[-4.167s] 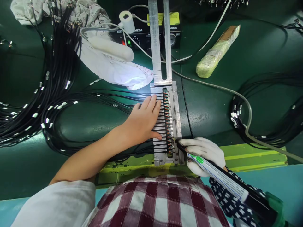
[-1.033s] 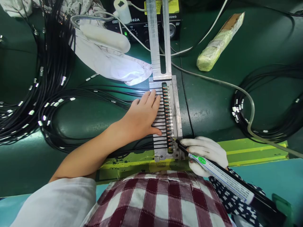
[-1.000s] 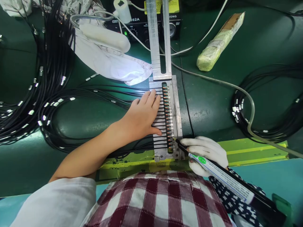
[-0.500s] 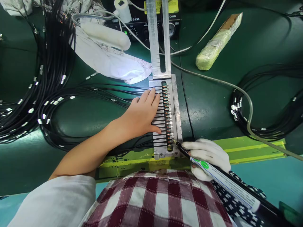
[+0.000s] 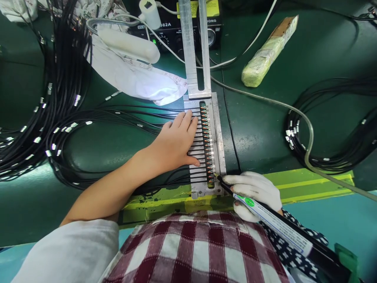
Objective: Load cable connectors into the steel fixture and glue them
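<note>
Two hands: left hand [image 5: 176,143] spread over metal jig [image 5: 217,141]; gloved right hand [image 5: 259,192] gripping labelled tube [image 5: 278,224].
Connector row [image 5: 208,140]: frame centre, on jig.
Tip [image 5: 219,178]: at lower connectors, probably treating them; next move needs steadiness.

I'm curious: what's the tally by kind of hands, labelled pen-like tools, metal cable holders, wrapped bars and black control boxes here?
Bare left hand and gloved right hand: 2
Labelled pen-like tool: 1
Metal cable holder: 1
Wrapped bar: 1
Black control box: 1
Total: 6
</note>
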The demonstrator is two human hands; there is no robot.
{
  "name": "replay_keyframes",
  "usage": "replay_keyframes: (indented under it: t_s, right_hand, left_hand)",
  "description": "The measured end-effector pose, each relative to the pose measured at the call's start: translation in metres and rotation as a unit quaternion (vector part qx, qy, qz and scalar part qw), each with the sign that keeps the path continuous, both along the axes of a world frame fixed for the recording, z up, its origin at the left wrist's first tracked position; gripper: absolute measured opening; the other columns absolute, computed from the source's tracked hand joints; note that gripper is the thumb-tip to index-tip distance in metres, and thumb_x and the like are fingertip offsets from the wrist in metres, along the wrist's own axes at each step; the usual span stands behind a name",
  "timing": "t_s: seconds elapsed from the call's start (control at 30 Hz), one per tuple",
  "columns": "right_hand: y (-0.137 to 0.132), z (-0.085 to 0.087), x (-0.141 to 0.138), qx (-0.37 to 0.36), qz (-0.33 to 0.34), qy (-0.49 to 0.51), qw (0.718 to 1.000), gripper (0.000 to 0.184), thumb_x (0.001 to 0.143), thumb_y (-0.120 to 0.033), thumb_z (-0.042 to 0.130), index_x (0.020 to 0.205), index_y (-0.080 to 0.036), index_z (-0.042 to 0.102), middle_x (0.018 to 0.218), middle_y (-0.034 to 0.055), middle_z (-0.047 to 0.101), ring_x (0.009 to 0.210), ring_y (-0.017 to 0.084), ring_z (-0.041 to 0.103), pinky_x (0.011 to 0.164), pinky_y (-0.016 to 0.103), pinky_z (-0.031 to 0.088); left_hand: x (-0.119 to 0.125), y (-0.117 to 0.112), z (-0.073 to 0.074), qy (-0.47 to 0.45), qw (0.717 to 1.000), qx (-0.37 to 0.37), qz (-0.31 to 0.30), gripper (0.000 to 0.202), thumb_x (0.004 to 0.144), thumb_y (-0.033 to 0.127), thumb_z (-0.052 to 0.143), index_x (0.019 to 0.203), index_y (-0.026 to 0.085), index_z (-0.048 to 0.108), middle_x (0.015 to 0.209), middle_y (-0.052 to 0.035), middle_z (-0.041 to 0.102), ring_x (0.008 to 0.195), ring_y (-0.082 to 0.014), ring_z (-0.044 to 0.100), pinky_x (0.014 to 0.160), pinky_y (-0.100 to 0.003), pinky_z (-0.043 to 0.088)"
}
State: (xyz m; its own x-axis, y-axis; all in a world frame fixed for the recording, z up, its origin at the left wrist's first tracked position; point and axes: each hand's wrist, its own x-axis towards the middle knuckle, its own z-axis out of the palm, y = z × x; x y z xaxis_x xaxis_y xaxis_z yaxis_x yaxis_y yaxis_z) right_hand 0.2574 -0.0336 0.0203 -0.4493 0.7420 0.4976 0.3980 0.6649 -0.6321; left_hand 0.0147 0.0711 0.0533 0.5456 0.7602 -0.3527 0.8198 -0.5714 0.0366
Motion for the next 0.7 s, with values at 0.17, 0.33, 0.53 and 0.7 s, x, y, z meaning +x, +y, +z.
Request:
replay_keyframes:
  t_s: [0.17, 0.33, 0.53, 0.7]
  right_hand:
    - [-0.0013, 0.0004, 0.0008, -0.006, 0.003, 0.002, 1.0, 0.01, 0.086, -0.024, 0.058, 0.095, -0.021, 0.061, 0.093, 0.0106, 0.079, 0.077, 0.018, 0.076, 0.064, 0.031, 0.057]
    - [-0.0016, -0.0004, 0.0004, -0.003, 0.006, 0.007, 1.0, 0.011, 0.084, -0.023, 0.058, 0.094, -0.02, 0.061, 0.093, 0.0107, 0.079, 0.076, 0.018, 0.076, 0.065, 0.031, 0.057]
    - [-0.0024, -0.0015, 0.0016, -0.004, 0.011, 0.007, 1.0, 0.011, 0.082, -0.021, 0.06, 0.094, -0.019, 0.061, 0.093, 0.0114, 0.079, 0.077, 0.018, 0.076, 0.066, 0.031, 0.057]
    - [-0.0019, -0.0011, 0.0012, -0.007, 0.004, 0.009, 1.0, 0.011, 0.084, -0.022, 0.059, 0.094, -0.02, 0.061, 0.093, 0.011, 0.079, 0.077, 0.018, 0.076, 0.066, 0.03, 0.057]
  left_hand:
    - [-0.0023, 0.0004, -0.003, -0.009, 1.0, 0.003, -0.006, 0.112, 0.075, 0.067, 0.071, 0.153, 0.002, 0.023, 0.159, -0.0303, 0.022, 0.148, -0.0428, 0.023, 0.112, -0.051, 0.037]
    - [-0.0017, 0.0004, -0.0023, -0.005, 1.0, -0.001, -0.005, 0.114, 0.075, 0.067, 0.072, 0.152, 0.0, 0.022, 0.159, -0.0309, 0.022, 0.147, -0.0431, 0.023, 0.112, -0.051, 0.036]
    - [0.001, 0.0006, 0.0014, 0.006, 1.0, -0.01, 0.003, 0.116, 0.072, 0.064, 0.076, 0.152, -0.003, 0.024, 0.159, -0.0307, 0.021, 0.148, -0.0423, 0.022, 0.113, -0.049, 0.036]
    - [0.0005, 0.0003, 0.0009, 0.009, 1.0, -0.008, 0.004, 0.117, 0.071, 0.065, 0.076, 0.152, -0.002, 0.023, 0.159, -0.0308, 0.022, 0.148, -0.0424, 0.022, 0.113, -0.05, 0.036]
